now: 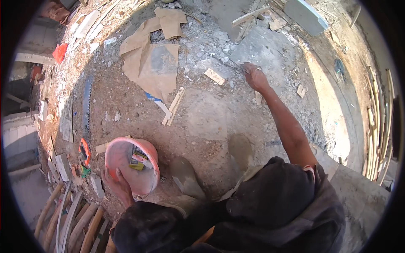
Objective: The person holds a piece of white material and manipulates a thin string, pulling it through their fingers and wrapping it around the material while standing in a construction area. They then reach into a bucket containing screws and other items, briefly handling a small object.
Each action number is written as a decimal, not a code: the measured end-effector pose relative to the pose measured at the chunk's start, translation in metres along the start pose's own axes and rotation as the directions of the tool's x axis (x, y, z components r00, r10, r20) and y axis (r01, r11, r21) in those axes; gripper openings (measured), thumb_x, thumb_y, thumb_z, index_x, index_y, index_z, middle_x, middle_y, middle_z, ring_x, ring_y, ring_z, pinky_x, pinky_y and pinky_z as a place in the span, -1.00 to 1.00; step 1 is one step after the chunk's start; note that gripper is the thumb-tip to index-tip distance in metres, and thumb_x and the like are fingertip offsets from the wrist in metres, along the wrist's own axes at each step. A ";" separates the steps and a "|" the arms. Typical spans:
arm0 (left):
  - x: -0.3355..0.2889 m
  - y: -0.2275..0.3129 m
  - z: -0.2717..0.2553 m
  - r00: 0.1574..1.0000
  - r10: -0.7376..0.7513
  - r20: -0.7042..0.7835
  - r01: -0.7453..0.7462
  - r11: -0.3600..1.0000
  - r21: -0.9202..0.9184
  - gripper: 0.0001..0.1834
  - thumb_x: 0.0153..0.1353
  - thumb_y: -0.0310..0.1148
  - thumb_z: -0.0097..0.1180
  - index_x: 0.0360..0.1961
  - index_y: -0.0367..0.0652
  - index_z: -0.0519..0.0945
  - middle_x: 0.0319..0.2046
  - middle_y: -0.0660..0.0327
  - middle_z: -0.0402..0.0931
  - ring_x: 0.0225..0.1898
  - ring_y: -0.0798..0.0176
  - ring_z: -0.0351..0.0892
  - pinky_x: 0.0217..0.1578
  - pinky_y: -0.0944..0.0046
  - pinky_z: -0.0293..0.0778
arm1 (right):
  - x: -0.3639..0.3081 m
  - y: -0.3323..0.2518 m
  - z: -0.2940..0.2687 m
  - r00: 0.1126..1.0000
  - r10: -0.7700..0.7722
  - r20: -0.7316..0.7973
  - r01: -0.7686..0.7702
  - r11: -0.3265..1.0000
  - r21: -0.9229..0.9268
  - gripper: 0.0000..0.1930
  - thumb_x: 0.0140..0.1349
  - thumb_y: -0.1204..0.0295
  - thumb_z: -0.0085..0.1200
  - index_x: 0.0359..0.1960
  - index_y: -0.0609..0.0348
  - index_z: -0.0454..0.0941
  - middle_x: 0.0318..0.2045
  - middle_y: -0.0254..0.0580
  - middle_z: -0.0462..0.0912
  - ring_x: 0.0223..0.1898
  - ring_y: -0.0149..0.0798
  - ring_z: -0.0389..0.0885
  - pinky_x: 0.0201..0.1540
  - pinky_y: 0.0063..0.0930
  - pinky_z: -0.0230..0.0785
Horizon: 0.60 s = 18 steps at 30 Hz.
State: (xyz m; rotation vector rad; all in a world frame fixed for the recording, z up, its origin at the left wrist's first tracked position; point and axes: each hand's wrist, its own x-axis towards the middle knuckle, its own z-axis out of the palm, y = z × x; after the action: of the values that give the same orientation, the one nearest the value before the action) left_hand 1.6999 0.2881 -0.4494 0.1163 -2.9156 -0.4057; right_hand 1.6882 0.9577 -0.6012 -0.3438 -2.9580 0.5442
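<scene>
At the lower left, a pinkish-orange bucket point(155, 158) coated in pale dust stands tilted on the ground. My left hand point(118, 187) grips its near-left rim. Inside it lie a few small yellow-green and pink packets point(137, 163). My right arm stretches far forward, and my right hand point(255, 78) is low over the rubble. Its fingers are closed on thin dark wires point(228, 64) that run off to the left. A short pale wood piece point(214, 76) lies left of that hand.
Torn brown paper point(158, 63) lies ahead. A saw with a long toothed blade point(87, 101) and orange handle point(85, 152) rests beyond the bucket. Wooden poles point(80, 225) are stacked at lower left, more poles point(373, 126) at right. My boots point(186, 175) stand between.
</scene>
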 end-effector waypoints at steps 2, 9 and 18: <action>-0.002 -0.003 0.005 0.998 -0.033 -0.057 0.036 0.998 0.049 -0.45 0.32 -0.25 0.17 0.22 -0.34 0.38 0.30 -0.24 0.21 0.34 -0.20 0.21 0.34 -0.08 0.15 | 0.012 -0.009 0.020 1.000 0.008 0.012 -0.007 0.999 -0.053 -0.55 0.18 0.44 -0.01 0.15 0.19 0.42 0.00 0.15 0.56 -0.14 0.19 0.65 0.04 0.04 0.44; -0.023 -0.036 -0.007 0.714 -0.484 0.507 0.699 0.447 -0.558 -0.50 0.32 -0.36 0.14 0.19 -0.43 0.36 0.06 -0.07 0.50 0.03 -0.01 0.57 0.02 0.08 0.53 | 0.004 -0.064 0.004 0.908 0.192 0.372 -0.123 0.972 -0.201 -0.63 0.10 0.42 0.03 -0.04 0.28 0.55 -0.25 -0.02 0.66 -0.12 0.00 0.67 0.02 -0.04 0.43; -0.027 -0.018 -0.012 0.673 -0.405 0.619 0.730 0.231 -0.643 -0.62 0.29 -0.52 0.02 0.13 -0.41 0.42 -0.08 0.00 0.59 -0.18 0.10 0.67 -0.24 0.18 0.63 | -0.037 -0.106 -0.166 0.858 0.221 0.464 -0.368 0.894 0.255 -0.59 0.08 0.40 0.11 -0.01 0.30 0.49 -0.55 -0.08 0.49 -0.44 -0.16 0.53 -0.32 -0.28 0.36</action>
State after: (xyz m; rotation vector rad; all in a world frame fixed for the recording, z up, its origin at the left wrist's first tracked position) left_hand 1.7292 0.2703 -0.4485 1.0998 -2.3420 -2.1688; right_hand 1.7282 0.9077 -0.4114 -0.7411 -3.1356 1.3017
